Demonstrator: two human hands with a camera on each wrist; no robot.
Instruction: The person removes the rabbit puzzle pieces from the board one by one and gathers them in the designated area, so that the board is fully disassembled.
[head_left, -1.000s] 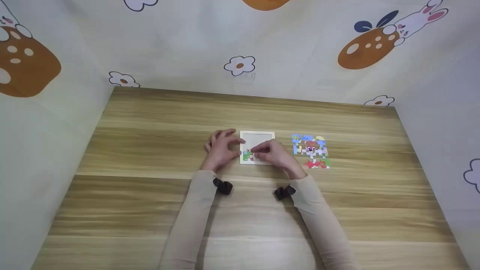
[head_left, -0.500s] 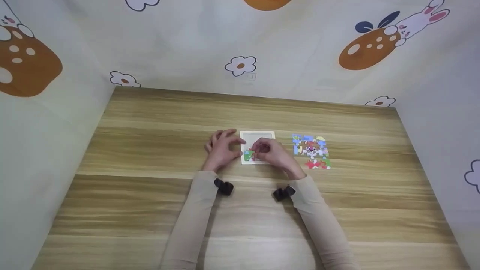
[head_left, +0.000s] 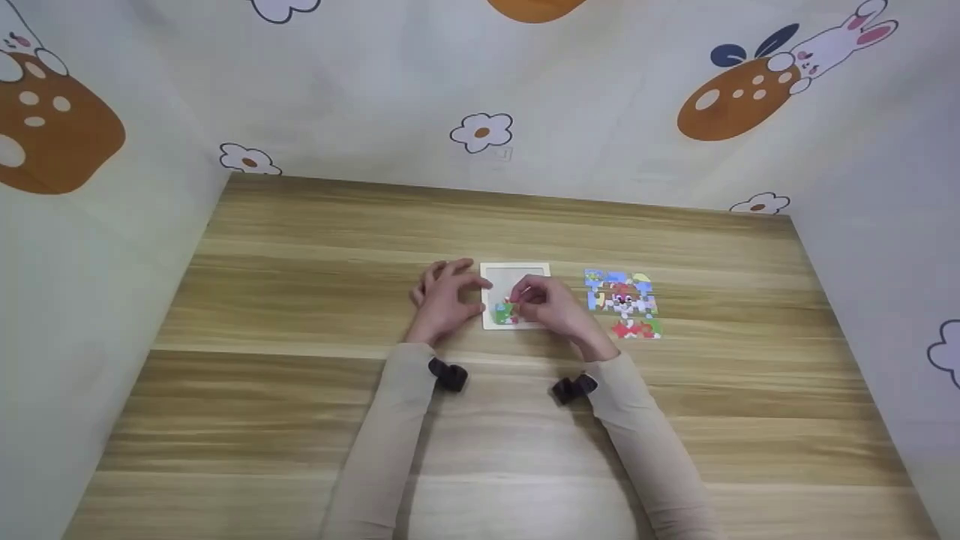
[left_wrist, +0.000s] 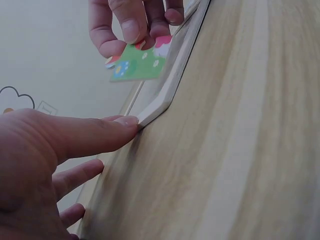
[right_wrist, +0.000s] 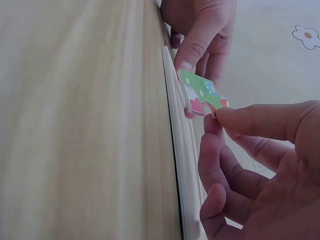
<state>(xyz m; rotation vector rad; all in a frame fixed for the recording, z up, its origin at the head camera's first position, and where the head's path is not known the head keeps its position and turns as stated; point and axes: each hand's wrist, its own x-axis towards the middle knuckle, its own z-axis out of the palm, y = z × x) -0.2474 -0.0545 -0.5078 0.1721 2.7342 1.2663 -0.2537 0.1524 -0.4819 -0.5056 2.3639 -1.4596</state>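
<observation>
A light square puzzle tray [head_left: 517, 265] with a raised border lies on the table between both hands. My left hand [head_left: 444, 300] rests at its left side; in the left wrist view the straight thumb [left_wrist: 100, 134] touches the tray's corner. My right hand [head_left: 556, 309] pinches a green jigsaw piece [right_wrist: 197, 86] between thumb and index finger. Flowers and a bit of red and pink are printed on this piece. It is held tilted over the tray's lower left part, above the border in the left wrist view.
To the right of the tray, several jigsaw pieces [head_left: 621, 300] lie loosely arranged as a cartoon animal picture. A patterned cloth wall [head_left: 375, 97] rises behind the wooden table [head_left: 300, 405] and along its sides. Black wrist cameras [head_left: 448, 374] are strapped over beige sleeves.
The green piece has shifted slightly right, away from the tray's left border, along with my right hand. My left hand stays in place.
</observation>
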